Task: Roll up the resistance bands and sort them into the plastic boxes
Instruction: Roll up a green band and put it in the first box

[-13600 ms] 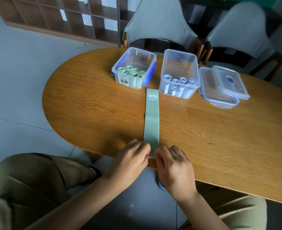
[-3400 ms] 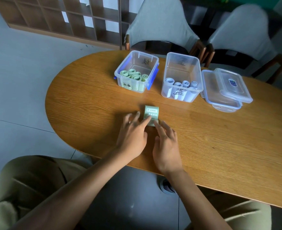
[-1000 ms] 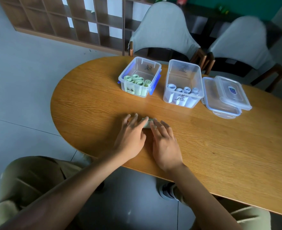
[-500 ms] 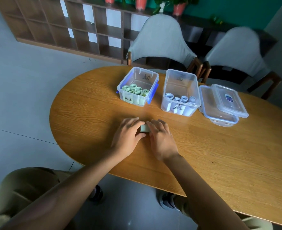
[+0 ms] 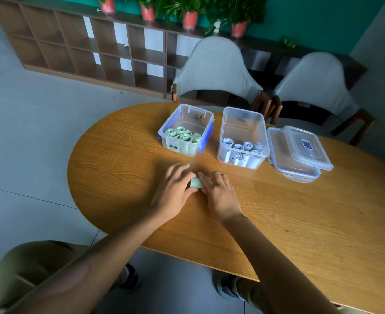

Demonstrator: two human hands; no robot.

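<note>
Head view looks down on both hands meeting over a small green roll (image 5: 196,182) near the middle of the worktop (image 5: 300,223), a little toward its rounded left end. The left hand (image 5: 173,189) has its fingers curved over the roll's left side with the thumb underneath, and the right hand (image 5: 218,191) presses its fingers on the right side. Both look clamped on it, though how tight the pinch is I cannot tell.

Judging by the look of it, the band is light, soft and springy, so the coil will want to unwind as soon as the pressure comes off. The best hold is probably across the flat ends or round the outer wrap with the loose tail pinned down. It seems rubbery rather than slippery, and not at all fragile.

Toward the far edge stands the green box (image 5: 187,130), with green rolls packed upright along its near wall and open room behind them. Just beside it on the right is the grey box (image 5: 243,137), holding pale rolls at its near side. Two lids (image 5: 300,152) lie stacked further right. Bare wood lies between the hands and the boxes, so the lift looks short and unobstructed. The near edge is well behind the hands.
</note>
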